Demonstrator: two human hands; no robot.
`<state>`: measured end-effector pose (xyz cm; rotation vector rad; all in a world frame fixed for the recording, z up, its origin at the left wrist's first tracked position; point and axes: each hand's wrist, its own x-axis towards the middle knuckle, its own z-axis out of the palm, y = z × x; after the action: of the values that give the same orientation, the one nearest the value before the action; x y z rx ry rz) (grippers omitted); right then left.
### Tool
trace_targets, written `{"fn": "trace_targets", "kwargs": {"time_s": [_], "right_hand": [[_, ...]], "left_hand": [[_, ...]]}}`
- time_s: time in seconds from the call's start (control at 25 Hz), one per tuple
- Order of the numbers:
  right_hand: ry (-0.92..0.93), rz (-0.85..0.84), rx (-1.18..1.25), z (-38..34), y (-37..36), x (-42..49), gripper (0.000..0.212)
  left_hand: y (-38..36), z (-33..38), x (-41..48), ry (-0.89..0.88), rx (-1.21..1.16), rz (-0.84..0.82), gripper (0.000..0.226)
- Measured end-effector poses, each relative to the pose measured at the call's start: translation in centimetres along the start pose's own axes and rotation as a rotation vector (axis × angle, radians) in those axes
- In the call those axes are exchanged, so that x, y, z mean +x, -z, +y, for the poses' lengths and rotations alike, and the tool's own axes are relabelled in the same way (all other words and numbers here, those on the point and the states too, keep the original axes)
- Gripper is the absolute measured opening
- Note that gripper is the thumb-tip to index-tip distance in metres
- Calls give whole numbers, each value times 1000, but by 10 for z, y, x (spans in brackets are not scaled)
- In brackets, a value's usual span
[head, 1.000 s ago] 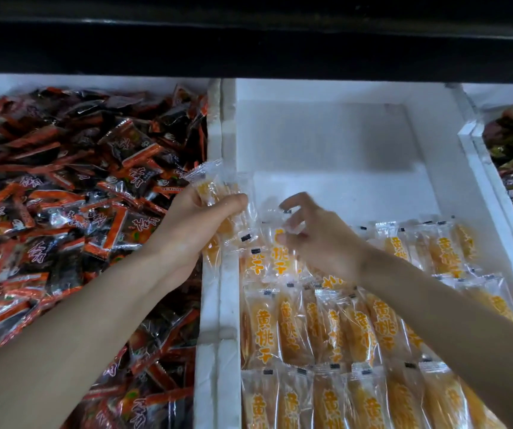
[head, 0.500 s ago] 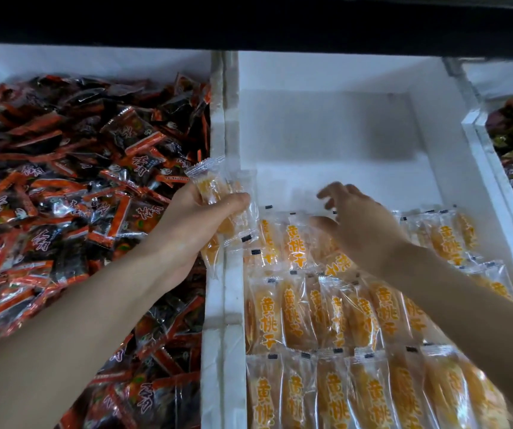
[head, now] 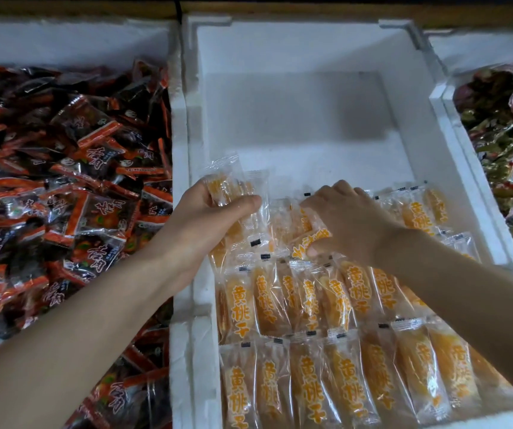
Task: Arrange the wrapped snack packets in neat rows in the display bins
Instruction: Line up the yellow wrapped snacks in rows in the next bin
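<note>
- From my station I count two finished rows in the foam bin (head: 280, 51): the front row (head: 341, 388) at its near end and the second row (head: 311, 295) just behind it; packets lie side by side, lengthwise, labels up; I judge that part done.
- The third row (head: 416, 212) is only part-built; a few packets sit squarely toward the bin's right wall, while those toward its left wall overlap loosely.
- The far half of the bin's floor is bare; I put this bin at under half filled, with several rows left.
- The left hand (head: 208, 224) is just inside the bin's left wall, fingers and thumb clamped round a bundle of packets (head: 227, 187); I take that as the stock to be laid.
- The right hand (head: 351, 224) is over the middle of the third row, fingers curled on top and thumb beneath; it pinches a tilted packet (head: 307, 239) that lies askew; squaring it looks like the step in hand.
- The packets are clear crinkled film with crimped ends, a small black mark and orange print over a soft amber slab; I expect them to be limp and slippery.
- The bin is thick white foam, grainy, with rough rims.
- Left of the bin, red-and-black packets (head: 63, 181) lie heaped; right of it, green and gold wrappers (head: 509, 144) are jumbled; neither is in rows.
</note>
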<state>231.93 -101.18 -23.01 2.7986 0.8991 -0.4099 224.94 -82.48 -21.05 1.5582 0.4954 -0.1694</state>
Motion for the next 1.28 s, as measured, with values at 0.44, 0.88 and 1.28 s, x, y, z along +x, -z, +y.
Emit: {"fn": "trace_targets", "kwargs": {"time_s": [0.44,0.88,1.28], "right_hand": [[-8,-35,221,11,-4,5,50],[-161,89,857,30,12,23,39],[26,-144,795,11,-2,47,47]], "left_hand": [[2,-6,2,27,46,3,25],[1,-15,7,62,54,24,29],[-6,-17,11,62,62,51,26]]}}
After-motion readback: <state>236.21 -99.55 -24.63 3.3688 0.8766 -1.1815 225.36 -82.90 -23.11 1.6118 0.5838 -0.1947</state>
